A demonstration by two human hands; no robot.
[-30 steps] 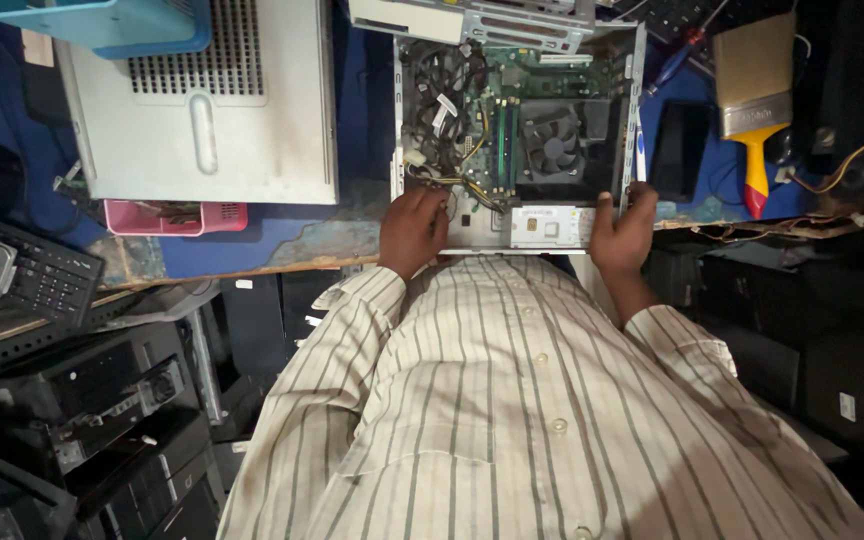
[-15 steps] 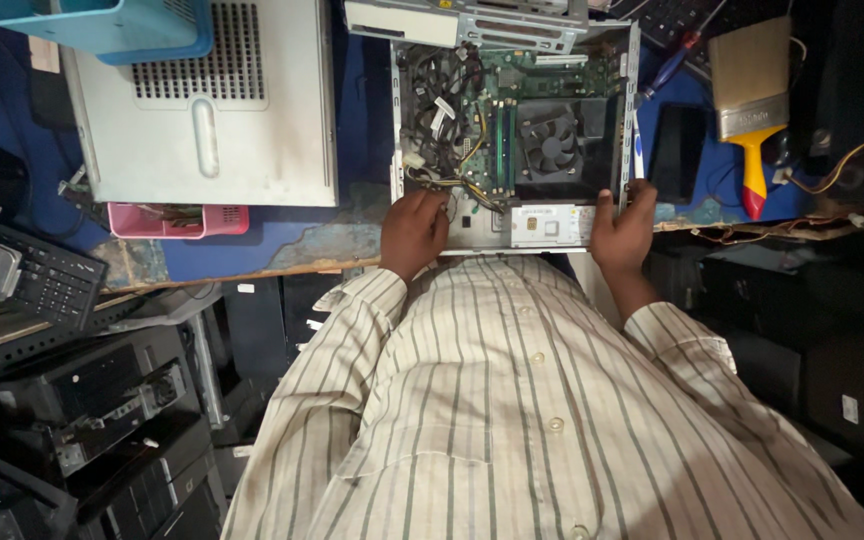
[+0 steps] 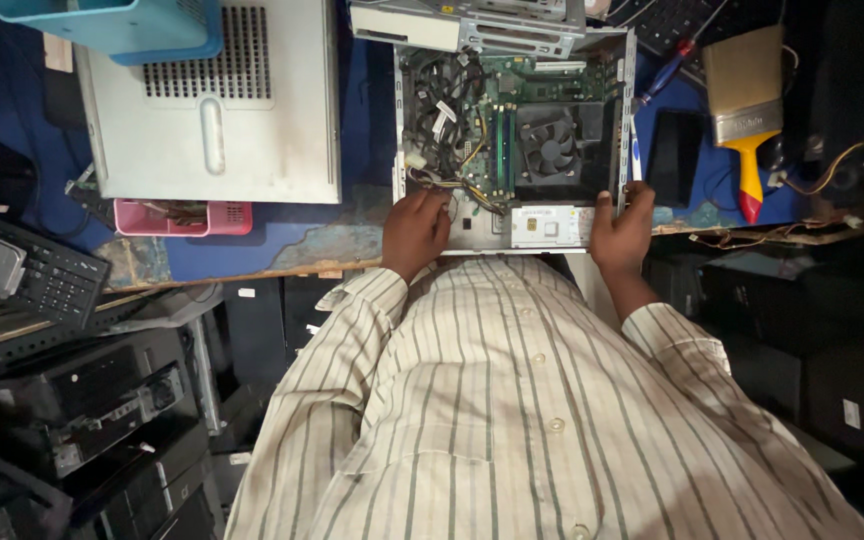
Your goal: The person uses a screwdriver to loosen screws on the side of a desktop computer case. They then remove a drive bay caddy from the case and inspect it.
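Note:
An open desktop computer case (image 3: pixel 422 60) lies flat on the blue workbench, its green motherboard, black fan (image 3: pixel 552 148) and cable bundles exposed. My left hand (image 3: pixel 414 230) grips the case's near left corner, fingers curled over the edge by the wires. My right hand (image 3: pixel 624 228) holds the near right corner, thumb against the side wall. Both arms wear a striped cream shirt that fills the lower frame.
A grey case side panel (image 3: pixel 212 110) lies left of the computer, with a pink tray (image 3: pixel 182 217) under it and a blue bin (image 3: pixel 122 25) above. A yellow-handled paintbrush (image 3: pixel 744 110) and a black box (image 3: pixel 674 158) lie right. Stacked black equipment and a keypad (image 3: pixel 52 280) sit lower left.
Both hands stay on the case's near corners. The view has shifted very slightly; nothing else has moved.

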